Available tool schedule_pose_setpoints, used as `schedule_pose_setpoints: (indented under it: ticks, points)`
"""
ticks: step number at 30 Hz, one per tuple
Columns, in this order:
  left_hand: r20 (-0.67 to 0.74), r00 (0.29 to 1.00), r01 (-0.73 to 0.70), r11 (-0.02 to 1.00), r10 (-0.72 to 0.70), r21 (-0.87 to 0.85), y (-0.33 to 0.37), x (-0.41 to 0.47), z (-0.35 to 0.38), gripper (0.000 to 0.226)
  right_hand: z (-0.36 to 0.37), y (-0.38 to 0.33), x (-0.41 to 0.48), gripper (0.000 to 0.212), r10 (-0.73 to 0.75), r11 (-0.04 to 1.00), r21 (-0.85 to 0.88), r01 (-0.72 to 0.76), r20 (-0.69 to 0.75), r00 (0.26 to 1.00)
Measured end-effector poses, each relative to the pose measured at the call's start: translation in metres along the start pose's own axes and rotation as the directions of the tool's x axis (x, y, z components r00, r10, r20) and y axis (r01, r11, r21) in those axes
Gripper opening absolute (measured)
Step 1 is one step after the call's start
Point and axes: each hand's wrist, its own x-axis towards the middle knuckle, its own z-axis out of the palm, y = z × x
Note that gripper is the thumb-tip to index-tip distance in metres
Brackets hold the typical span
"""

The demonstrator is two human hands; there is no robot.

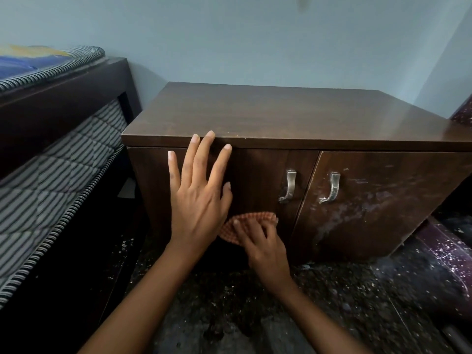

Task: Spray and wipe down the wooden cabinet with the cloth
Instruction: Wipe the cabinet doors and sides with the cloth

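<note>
A low dark wooden cabinet (281, 116) with two doors and two metal handles stands against the wall. My left hand (199, 195) lies flat with spread fingers on the left door, fingertips near the top edge. My right hand (263, 246) presses an orange checked cloth (242, 221) against the lower part of the left door. The right door (378, 200) shows pale smears and streaks. No spray bottle is in view.
A bed with a dark wooden frame (63, 98) and a striped mattress (51, 180) stands close on the left. The dark speckled floor (306, 302) lies below. A purple speckled object (449, 251) sits at the right, beside the cabinet.
</note>
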Motion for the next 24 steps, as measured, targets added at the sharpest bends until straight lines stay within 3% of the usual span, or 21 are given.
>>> schedule_pose_setpoints:
  ticks: [3,6,8,10,12,13,16,20,24]
  points:
    - [0.031,0.999,-0.024,0.998,0.023,0.055,-0.001,0.0,0.003,0.077,0.013,0.006,-0.03,0.046,-0.048,0.999,-0.016,0.05,0.133,0.99]
    - [0.038,0.998,-0.049,0.994,0.045,0.101,-0.003,0.0,0.006,0.088,0.019,0.014,-0.055,0.042,-0.032,0.999,0.012,0.03,0.357,0.933]
    - [0.041,0.998,-0.056,0.992,0.051,0.116,-0.005,0.0,0.007,0.093,0.016,0.023,-0.069,0.035,0.117,0.981,0.072,-0.181,0.526,0.842]
    - [0.04,0.998,-0.062,0.99,0.057,0.125,-0.006,0.0,0.008,0.098,0.005,0.033,-0.08,0.04,0.274,0.906,0.089,-0.414,0.621,0.735]
    - [0.035,0.998,-0.065,0.99,0.062,0.122,-0.005,-0.001,0.009,0.1,-0.016,0.036,-0.075,0.045,0.392,0.803,0.18,-0.568,0.559,0.731]
    - [0.029,0.998,-0.067,0.991,0.064,0.119,-0.006,-0.001,0.01,0.1,-0.032,0.035,-0.068,0.045,0.465,0.719,0.313,-0.621,0.447,0.764]
    - [0.017,0.998,-0.056,0.992,0.055,0.11,-0.006,-0.001,0.012,0.1,-0.082,0.033,-0.029,0.035,0.649,0.496,0.667,-0.556,0.14,0.748]
    - [0.014,0.998,-0.059,0.994,0.058,0.088,-0.005,0.0,0.012,0.1,-0.116,0.037,0.029,0.025,0.701,0.417,0.793,-0.445,0.031,0.713]
    - [0.003,0.999,-0.048,0.996,0.048,0.068,-0.005,0.001,0.013,0.1,-0.1,0.044,0.06,0.021,0.745,0.416,0.735,-0.536,0.063,0.664]
